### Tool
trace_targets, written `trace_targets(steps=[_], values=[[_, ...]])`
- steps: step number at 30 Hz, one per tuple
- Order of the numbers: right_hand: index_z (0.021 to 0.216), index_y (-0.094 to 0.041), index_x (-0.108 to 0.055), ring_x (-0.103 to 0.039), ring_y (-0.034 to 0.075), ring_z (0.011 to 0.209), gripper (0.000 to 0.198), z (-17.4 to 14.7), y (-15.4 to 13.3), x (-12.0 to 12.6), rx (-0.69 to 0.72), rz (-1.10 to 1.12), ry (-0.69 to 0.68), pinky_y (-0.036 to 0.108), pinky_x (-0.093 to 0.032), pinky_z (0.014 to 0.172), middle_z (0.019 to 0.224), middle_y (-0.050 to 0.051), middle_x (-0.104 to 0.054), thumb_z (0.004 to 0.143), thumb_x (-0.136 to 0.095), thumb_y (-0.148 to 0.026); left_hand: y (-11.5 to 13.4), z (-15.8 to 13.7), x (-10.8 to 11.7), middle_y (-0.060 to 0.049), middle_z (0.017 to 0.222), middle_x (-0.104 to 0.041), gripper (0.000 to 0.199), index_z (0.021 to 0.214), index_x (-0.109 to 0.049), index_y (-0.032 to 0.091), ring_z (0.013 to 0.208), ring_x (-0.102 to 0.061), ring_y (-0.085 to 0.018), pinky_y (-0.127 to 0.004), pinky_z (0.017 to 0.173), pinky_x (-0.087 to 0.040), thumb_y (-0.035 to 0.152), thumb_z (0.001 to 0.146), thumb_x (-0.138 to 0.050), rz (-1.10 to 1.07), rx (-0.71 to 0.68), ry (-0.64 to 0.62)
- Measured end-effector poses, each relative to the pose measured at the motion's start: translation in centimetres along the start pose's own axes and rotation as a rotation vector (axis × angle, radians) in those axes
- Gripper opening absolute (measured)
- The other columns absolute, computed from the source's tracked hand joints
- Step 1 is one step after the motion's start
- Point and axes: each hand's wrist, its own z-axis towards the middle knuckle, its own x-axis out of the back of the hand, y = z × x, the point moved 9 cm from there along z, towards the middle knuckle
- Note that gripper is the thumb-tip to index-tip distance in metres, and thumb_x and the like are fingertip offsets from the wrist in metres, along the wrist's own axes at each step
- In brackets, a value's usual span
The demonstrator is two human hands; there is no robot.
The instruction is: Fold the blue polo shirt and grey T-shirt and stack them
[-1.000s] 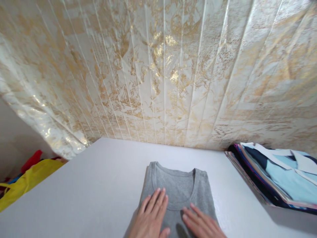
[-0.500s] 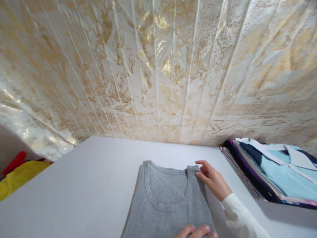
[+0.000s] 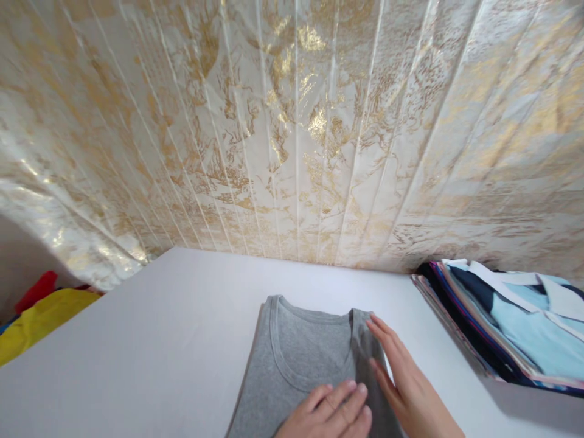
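A grey T-shirt point(image 3: 258, 389), folded narrow with its round neckline at the far end, lies on the white table point(image 3: 150, 340). Flat across the shirt's front, just below the neckline, rests my left hand point(image 3: 331, 413) with its fingers stretched out. My right hand point(image 3: 406, 383) is at the shirt's right side, fingers extended and apart, the fingertips touching the right shoulder and edge. Neither hand grasps the cloth. The lower part of the shirt runs out of view at the bottom.
A stack of folded clothes point(image 3: 524, 325), topped by a light blue shirt with a white collar, sits at the table's right. Yellow cloth point(image 3: 45, 319) and red cloth point(image 3: 36, 291) lie past the left edge. A gold-patterned curtain point(image 3: 292, 140) hangs behind the table.
My left hand has come further into view, up over the shirt's front. My right hand has let go of the shoulder, straightened its fingers and moved down along the right edge.
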Motion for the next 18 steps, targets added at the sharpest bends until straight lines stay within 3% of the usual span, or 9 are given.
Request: trace_targets(steps=[2, 4, 6, 9, 14, 16, 18], values=[[0.146, -0.014, -0.021, -0.034, 0.028, 0.135, 0.059, -1.4, -2.0, -0.7, 0.072, -0.096, -0.004, 0.042, -0.048, 0.097, 0.15, 0.018, -0.029, 0.092, -0.039, -0.027, -2.2, -1.2, 0.7, -0.001, 0.138, -0.05, 0.035, 0.128, -0.052, 0.019, 0.128, -0.042, -0.016, -0.026, 0.094, -0.04, 0.031, 0.101, -0.034, 0.024, 0.041, -0.11], [0.148, -0.009, -0.016, -0.028, 0.033, 0.137, 0.068, -2.6, -3.1, -1.7, 0.111, -0.183, -0.008, 0.044, -0.05, 0.094, 0.152, 0.02, -0.023, 0.09, -0.043, -0.033, -4.2, -3.0, 0.8, -0.009, 0.142, -0.044, 0.053, 0.137, -0.043, 0.011, 0.132, -0.036, -0.022, -0.03, 0.098, -0.037, 0.046, 0.098, -0.033, 0.026, 0.148, -0.194], [0.148, -0.007, -0.014, -0.026, 0.036, 0.137, 0.077, -3.5, -3.3, -2.7, 0.128, -0.259, -0.007, 0.046, -0.051, 0.09, 0.151, 0.021, -0.024, 0.088, -0.047, -0.041, -5.8, -5.1, 0.6, -0.015, 0.145, -0.038, 0.073, 0.144, -0.028, 0.006, 0.134, -0.034, -0.027, -0.034, 0.099, -0.036, 0.058, 0.093, -0.035, 0.027, 0.274, -0.255], [0.149, -0.005, -0.014, -0.031, 0.038, 0.134, 0.085, -4.2, -2.8, -3.9, 0.134, -0.331, 0.01, 0.048, -0.052, 0.087, 0.148, 0.022, -0.03, 0.085, -0.05, -0.049, -6.6, -7.2, -0.2, -0.018, 0.145, -0.036, 0.084, 0.149, -0.009, 0.007, 0.132, -0.037, -0.03, -0.037, 0.098, -0.037, 0.06, 0.091, -0.039, 0.03, 0.368, -0.297], [0.149, -0.007, -0.013, -0.043, 0.038, 0.127, 0.092, -4.7, -2.0, -4.2, 0.14, -0.374, 0.062, 0.048, -0.05, 0.086, 0.145, 0.021, -0.037, 0.082, -0.048, -0.058, -6.7, -7.7, -0.5, -0.016, 0.148, -0.031, 0.08, 0.15, -0.003, 0.013, 0.134, -0.035, -0.03, -0.04, 0.098, -0.04, 0.057, 0.093, -0.038, -0.129, 0.371, -0.331], [0.149, -0.008, -0.014, -0.049, 0.037, 0.122, 0.094, -4.9, -2.6, -3.9, 0.172, -0.376, 0.078, 0.047, -0.051, 0.083, 0.143, 0.021, -0.04, 0.08, -0.046, -0.063, -8.7, -7.5, 0.3, -0.012, 0.15, -0.029, 0.068, 0.15, -0.009, 0.017, 0.136, -0.031, -0.027, -0.04, 0.1, -0.04, 0.046, 0.096, -0.038, -0.229, 0.447, -0.312], [0.149, -0.011, -0.016, -0.052, 0.035, 0.12, 0.087, -5.1, -3.6, -3.9, 0.185, -0.347, 0.073, 0.045, -0.051, 0.084, 0.142, 0.017, -0.042, 0.084, -0.041, -0.062, -12.4, -7.6, 0.8, -0.009, 0.149, -0.032, 0.055, 0.147, -0.022, 0.021, 0.136, -0.031, -0.024, -0.04, 0.104, -0.036, 0.029, 0.096, -0.038, -0.321, 0.622, -0.31]])
